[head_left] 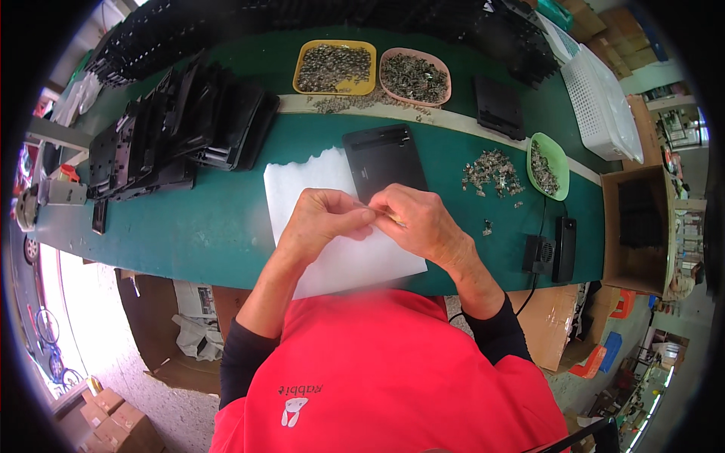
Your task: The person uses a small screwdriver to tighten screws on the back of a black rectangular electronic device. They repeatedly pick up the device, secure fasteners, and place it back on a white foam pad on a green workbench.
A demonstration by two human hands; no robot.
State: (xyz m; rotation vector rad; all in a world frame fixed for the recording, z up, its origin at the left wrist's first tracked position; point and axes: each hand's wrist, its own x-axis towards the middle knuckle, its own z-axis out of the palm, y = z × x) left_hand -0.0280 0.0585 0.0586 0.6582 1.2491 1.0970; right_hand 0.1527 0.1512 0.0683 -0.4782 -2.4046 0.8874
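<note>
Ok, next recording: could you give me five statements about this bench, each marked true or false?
1. The yellow tray stands left of the pink tray. True.
2. The hands are wide apart. False: the left hand and right hand meet at the fingertips, apparently pinching something too small to identify.
3. The green bowl is left of both hands. False: it is to their right.
4. The white sheet lies partly beneath the hands. True.
5. The apron is blue. False: it is red.
</note>
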